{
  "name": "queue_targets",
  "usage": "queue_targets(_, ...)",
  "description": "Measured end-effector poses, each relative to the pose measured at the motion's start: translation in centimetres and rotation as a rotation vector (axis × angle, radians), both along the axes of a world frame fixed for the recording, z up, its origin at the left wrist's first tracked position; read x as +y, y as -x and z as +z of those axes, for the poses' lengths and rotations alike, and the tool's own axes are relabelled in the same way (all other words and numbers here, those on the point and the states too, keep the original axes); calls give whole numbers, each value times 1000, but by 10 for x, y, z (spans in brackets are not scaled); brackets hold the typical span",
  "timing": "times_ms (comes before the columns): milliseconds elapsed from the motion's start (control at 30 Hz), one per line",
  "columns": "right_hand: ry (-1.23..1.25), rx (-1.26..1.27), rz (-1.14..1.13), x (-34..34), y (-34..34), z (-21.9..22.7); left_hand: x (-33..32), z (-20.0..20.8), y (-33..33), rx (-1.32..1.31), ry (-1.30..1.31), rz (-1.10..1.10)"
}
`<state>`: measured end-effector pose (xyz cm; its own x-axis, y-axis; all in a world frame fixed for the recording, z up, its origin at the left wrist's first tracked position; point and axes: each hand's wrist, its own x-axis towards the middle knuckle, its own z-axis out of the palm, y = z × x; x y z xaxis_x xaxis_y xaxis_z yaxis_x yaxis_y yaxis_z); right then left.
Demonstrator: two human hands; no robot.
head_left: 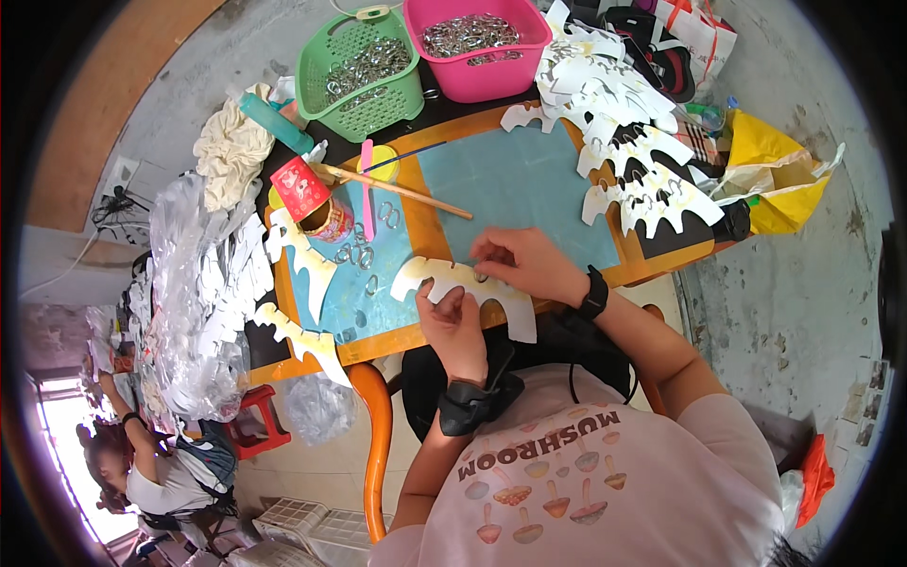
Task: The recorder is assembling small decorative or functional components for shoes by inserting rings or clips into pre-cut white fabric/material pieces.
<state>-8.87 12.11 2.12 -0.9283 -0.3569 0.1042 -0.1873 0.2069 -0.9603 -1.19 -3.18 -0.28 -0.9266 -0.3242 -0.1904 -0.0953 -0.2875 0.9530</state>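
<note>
A curved white card strip with scalloped cut-outs and yellowish patches (507, 300) lies near the table's front edge. My left hand (453, 331) is closed on its lower left part, thumb and fingers pinching the edge. Over the strip's upper edge is my right hand (534, 267), its fingers closed at a small metal ring (481, 277), partly hidden by the fingertips. Several loose metal rings (357, 253) are scattered on the blue mat (383, 312) to the left. Two similar scalloped strips (309, 345) rest at the table's left edge.
Behind stand a green basket (364, 118) and a pink basket (482, 77), both filled with metal rings. A red patterned can (329, 222), a wooden stick (416, 194) and a pink tool (367, 194) sit left. Scalloped strips (614, 90) pile up at right. Another person (175, 472) is far left.
</note>
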Motion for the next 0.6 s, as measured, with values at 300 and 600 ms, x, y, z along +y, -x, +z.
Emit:
queue_targets(300,-12,-56,-18,0,-4,2,1,-3,7,91,-28,-7)
queue_targets(600,-19,-110,-41,1,-2,-7,0,-5,6,13,15,16)
